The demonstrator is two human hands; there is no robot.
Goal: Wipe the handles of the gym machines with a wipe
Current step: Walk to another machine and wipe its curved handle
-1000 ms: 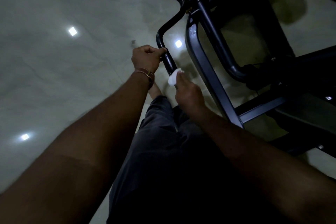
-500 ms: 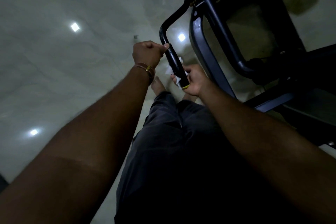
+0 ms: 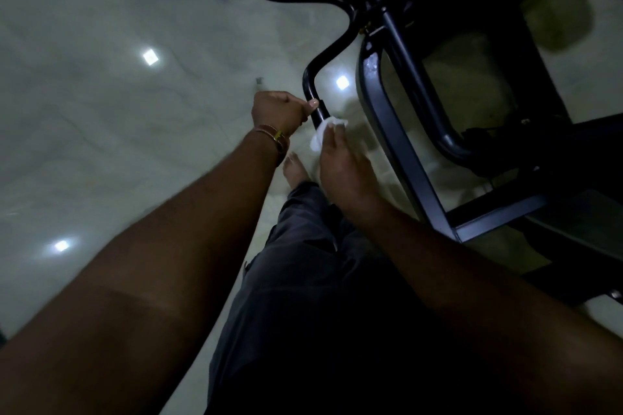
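Wiping a black machine handle (image 3: 318, 111) in dim light.
Left hand (image 3: 279, 113) curled round the handle; right hand (image 3: 340, 158) just below, pressing a white wipe (image 3: 323, 133) against it, fingers wrapped over. Pale glossy floor (image 3: 101, 111) beneath.

open floor (image 3: 101, 145) left, machine frame (image 3: 397, 152) right

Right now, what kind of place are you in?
Probably a gym: a black exercise machine frame with a curved handle stands on a shiny floor, and a white wipe is cleaning the grip.
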